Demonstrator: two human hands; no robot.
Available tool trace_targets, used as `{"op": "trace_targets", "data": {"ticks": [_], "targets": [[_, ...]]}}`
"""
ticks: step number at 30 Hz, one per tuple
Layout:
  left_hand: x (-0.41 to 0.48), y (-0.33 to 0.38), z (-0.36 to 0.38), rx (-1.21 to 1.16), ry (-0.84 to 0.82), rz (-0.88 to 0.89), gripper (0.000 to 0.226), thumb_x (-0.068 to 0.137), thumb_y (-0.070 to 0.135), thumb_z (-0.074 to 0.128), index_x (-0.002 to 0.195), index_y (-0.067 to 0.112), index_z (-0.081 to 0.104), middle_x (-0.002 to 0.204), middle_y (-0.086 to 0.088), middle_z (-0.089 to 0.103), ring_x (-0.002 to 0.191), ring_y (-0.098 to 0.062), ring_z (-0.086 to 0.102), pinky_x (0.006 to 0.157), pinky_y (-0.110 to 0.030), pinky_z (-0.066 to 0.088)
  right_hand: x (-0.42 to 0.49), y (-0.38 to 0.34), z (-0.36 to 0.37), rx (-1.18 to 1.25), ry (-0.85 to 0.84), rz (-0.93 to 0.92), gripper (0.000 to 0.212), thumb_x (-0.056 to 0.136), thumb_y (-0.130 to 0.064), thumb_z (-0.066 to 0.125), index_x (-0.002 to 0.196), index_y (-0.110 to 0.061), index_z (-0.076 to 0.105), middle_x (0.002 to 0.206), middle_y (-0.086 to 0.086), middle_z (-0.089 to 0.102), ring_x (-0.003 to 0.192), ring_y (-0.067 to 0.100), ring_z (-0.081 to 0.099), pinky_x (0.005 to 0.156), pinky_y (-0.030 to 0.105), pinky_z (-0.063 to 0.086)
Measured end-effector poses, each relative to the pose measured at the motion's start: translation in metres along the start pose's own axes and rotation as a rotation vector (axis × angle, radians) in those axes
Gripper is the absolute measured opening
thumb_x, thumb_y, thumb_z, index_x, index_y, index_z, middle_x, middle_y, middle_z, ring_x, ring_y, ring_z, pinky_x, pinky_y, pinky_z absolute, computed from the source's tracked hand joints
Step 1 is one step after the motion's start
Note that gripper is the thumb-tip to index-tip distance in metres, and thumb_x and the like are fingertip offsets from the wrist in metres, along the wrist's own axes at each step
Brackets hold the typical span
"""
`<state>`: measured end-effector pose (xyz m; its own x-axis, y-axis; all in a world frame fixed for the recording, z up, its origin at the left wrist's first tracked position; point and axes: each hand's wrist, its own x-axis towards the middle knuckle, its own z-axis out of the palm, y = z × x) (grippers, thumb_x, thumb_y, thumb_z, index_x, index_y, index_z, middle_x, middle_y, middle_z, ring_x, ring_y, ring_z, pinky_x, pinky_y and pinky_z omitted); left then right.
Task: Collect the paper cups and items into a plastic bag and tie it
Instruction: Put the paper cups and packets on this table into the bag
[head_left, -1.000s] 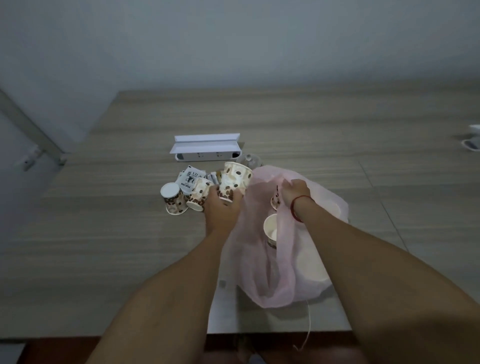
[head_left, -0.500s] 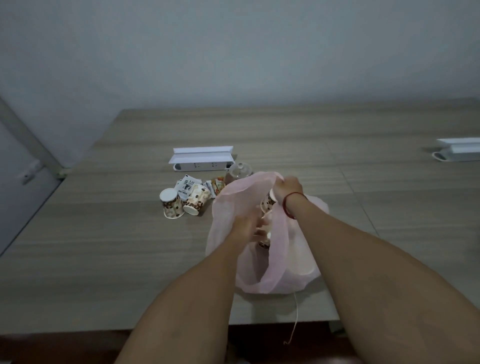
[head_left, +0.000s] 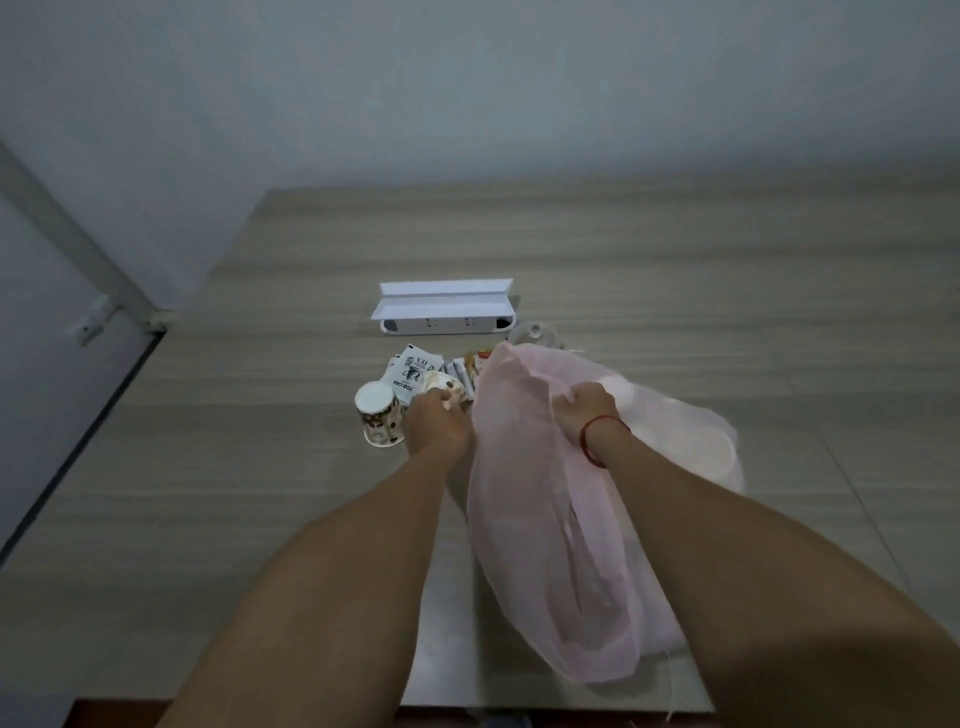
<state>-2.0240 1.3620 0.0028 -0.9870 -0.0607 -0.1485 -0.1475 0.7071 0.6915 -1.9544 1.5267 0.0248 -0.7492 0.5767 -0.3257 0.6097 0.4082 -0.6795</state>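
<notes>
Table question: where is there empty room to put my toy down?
The wooden table is bare behind the white power strip, to the far right of the pink plastic bag, and on the left beside the spotted paper cup. It is crowded between the strip and the bag, where sachets and cups pile up.

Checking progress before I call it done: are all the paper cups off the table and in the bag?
No, one upside-down paper cup stands on the table left of the pink plastic bag.

A white power strip (head_left: 448, 323) with raised lid lies on the wooden table (head_left: 675, 270).
</notes>
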Motion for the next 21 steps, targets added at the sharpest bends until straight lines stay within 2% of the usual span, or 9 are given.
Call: {"op": "trace_targets", "data": {"ticks": [1, 3, 5, 6, 9, 12, 15, 17, 21], "targets": [[0.011, -0.001, 0.002, 0.042, 0.004, -0.001, 0.029, 0.091, 0.015, 0.056, 0.117, 0.013, 0.068, 0.124, -0.011, 0.064, 0.115, -0.031, 0.059, 0.092, -0.040, 0.049, 0.006, -0.002, 0.004, -0.006, -0.008, 0.003, 0.027, 0.092, -0.028, 0.047, 0.071, -0.012, 0.052, 0.083, 0.012, 0.053, 0.079, 0.022, 0.048, 0.071, 0.030, 0.038], [0.032, -0.004, 0.007, 0.092, -0.017, -0.003, 0.037, 0.092, 0.012, 0.053, 0.129, 0.015, 0.060, 0.136, -0.011, 0.055, 0.125, -0.032, 0.052, 0.101, -0.041, 0.044, 0.019, -0.003, 0.013, -0.013, -0.029, 0.016, 0.031, 0.092, -0.029, 0.049, 0.065, -0.014, 0.053, 0.081, 0.011, 0.055, 0.077, 0.022, 0.050, 0.070, 0.030, 0.039], [0.049, -0.008, 0.014, 0.116, -0.064, -0.020, 0.040, 0.093, 0.013, 0.054, 0.133, 0.014, 0.056, 0.139, -0.011, 0.052, 0.129, -0.032, 0.049, 0.105, -0.041, 0.042, 0.028, -0.002, 0.020, -0.020, -0.047, 0.035, 0.036, 0.090, -0.032, 0.052, 0.057, -0.017, 0.050, 0.079, 0.011, 0.057, 0.076, 0.022, 0.053, 0.070, 0.030, 0.042], [0.054, -0.010, 0.017, 0.149, -0.091, -0.028, 0.041, 0.092, 0.015, 0.056, 0.132, 0.014, 0.055, 0.138, -0.012, 0.053, 0.127, -0.033, 0.050, 0.104, -0.042, 0.044, 0.031, -0.001, 0.023, -0.021, -0.055, 0.042, 0.033, 0.089, -0.033, 0.054, 0.061, -0.015, 0.056, 0.080, 0.013, 0.059, 0.078, 0.025, 0.057, 0.072, 0.031, 0.044], [0.062, -0.015, 0.024, 0.292, -0.113, -0.017, 0.046, 0.085, 0.025, 0.066, 0.127, 0.011, 0.052, 0.127, -0.015, 0.056, 0.120, -0.035, 0.053, 0.095, -0.044, 0.048, 0.039, 0.004, 0.029, -0.073, -0.087, 0.038, 0.032, 0.089, -0.030, 0.056, 0.103, -0.004, 0.068, 0.106, 0.019, 0.067, 0.102, 0.033, 0.062, 0.089, 0.038, 0.047], [0.067, -0.023, 0.030, 0.348, -0.138, -0.079, 0.064, 0.079, 0.028, 0.072, 0.134, 0.017, 0.041, 0.126, -0.017, 0.054, 0.120, -0.037, 0.052, 0.096, -0.044, 0.045, 0.041, 0.004, 0.031, -0.128, -0.104, 0.023, 0.035, 0.090, -0.026, 0.054, 0.118, -0.007, 0.064, 0.122, 0.017, 0.062, 0.114, 0.034, 0.056, 0.100, 0.041, 0.043], [0.070, -0.028, 0.040, 0.106, -0.244, -0.213, 0.078, 0.079, 0.025, 0.073, 0.144, 0.023, 0.031, 0.137, -0.017, 0.048, 0.126, -0.037, 0.048, 0.105, -0.047, 0.043, 0.042, 0.007, 0.031, -0.105, -0.095, 0.034, 0.037, 0.089, -0.030, 0.057, 0.117, -0.007, 0.064, 0.118, 0.016, 0.064, 0.110, 0.033, 0.058, 0.096, 0.038, 0.044], [0.064, -0.029, 0.044, -0.056, -0.257, -0.264, 0.077, 0.079, 0.023, 0.074, 0.143, 0.020, 0.033, 0.138, -0.014, 0.051, 0.126, -0.035, 0.050, 0.106, -0.045, 0.044, 0.039, 0.009, 0.029, -0.060, -0.082, 0.054, 0.039, 0.087, -0.032, 0.059, 0.115, -0.007, 0.065, 0.115, 0.016, 0.066, 0.107, 0.032, 0.060, 0.090, 0.035, 0.045], [0.041, -0.026, 0.038, -0.167, -0.116, -0.311, 0.073, 0.083, 0.038, 0.066, 0.145, 0.015, 0.035, 0.141, -0.013, 0.050, 0.127, -0.036, 0.050, 0.106, -0.046, 0.043, 0.029, 0.012, 0.018, -0.061, -0.036, 0.059, 0.034, 0.088, -0.029, 0.058, 0.104, -0.002, 0.068, 0.108, 0.020, 0.067, 0.105, 0.035, 0.062, 0.086, 0.035, 0.047]]}}
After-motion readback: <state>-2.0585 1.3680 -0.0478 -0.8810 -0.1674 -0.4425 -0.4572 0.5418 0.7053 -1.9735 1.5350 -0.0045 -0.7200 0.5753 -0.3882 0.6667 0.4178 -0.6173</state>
